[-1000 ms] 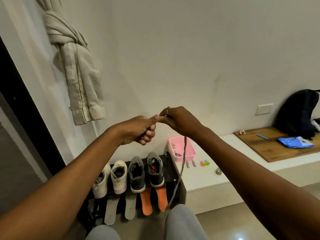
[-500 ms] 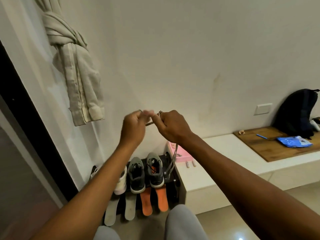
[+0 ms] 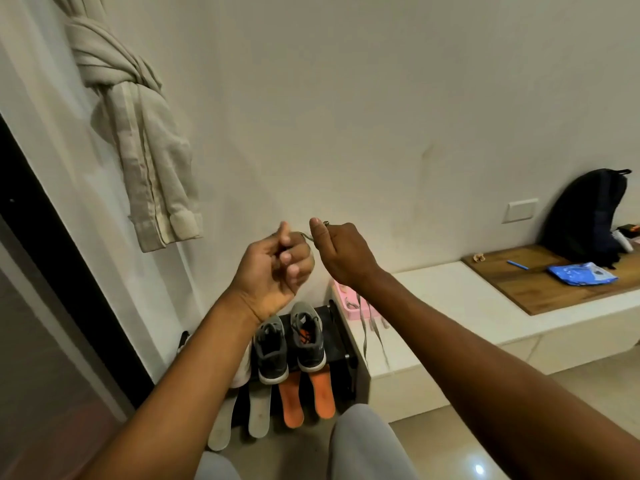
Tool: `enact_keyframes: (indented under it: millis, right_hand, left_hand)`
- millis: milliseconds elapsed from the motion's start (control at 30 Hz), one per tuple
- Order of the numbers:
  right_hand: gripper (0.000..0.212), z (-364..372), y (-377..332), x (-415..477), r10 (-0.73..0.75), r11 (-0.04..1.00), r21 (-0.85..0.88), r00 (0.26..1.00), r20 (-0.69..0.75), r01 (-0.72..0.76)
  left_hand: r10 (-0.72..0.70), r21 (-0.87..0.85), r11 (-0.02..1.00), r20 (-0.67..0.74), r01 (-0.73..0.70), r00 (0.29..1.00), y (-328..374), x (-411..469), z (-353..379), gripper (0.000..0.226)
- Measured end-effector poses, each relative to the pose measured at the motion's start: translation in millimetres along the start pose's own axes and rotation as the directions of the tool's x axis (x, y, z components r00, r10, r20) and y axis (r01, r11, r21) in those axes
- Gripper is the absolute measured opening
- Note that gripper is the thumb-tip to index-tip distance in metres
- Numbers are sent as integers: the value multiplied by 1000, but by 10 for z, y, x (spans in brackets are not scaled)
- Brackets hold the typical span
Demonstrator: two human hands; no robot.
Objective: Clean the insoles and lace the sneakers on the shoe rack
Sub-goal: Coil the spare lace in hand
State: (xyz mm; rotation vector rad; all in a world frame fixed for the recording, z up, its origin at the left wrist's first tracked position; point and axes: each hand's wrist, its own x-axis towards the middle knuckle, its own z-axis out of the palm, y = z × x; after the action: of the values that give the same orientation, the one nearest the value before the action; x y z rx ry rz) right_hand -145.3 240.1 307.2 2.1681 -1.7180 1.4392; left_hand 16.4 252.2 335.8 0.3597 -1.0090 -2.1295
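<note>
My left hand [image 3: 277,263] and my right hand [image 3: 343,252] are raised side by side in front of the wall, each pinching a grey shoelace [image 3: 372,332]. A short stretch of lace spans between them, and loops of it hang below my right wrist. Beneath my hands a pair of grey sneakers [image 3: 289,342] stands on the black shoe rack [image 3: 341,344]. Two orange insoles [image 3: 306,396] and two grey insoles [image 3: 242,417] lean from the rack to the floor. My left forearm hides most of a white sneaker [image 3: 242,370].
A pink basket [image 3: 344,299] sits on the white ledge [image 3: 450,306] right of the rack. Further right lie a wooden board [image 3: 540,285], a blue packet [image 3: 581,273] and a dark backpack [image 3: 585,216]. A knotted curtain [image 3: 138,126] hangs upper left. My knees are at the bottom edge.
The hands have drawn slightly apart, with a short stretch of lace now showing between them. The hanging lace has gathered into shorter loops under my right wrist. The view shifted left.
</note>
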Motion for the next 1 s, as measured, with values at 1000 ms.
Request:
enact_keyframes:
  millis: [1000]
  right_hand:
    - [74,205,-282,-35,-58,997,43,998,-4,58]
  left_hand:
    - [399,-307,827,-269,-471,877,-38,94,-23,27]
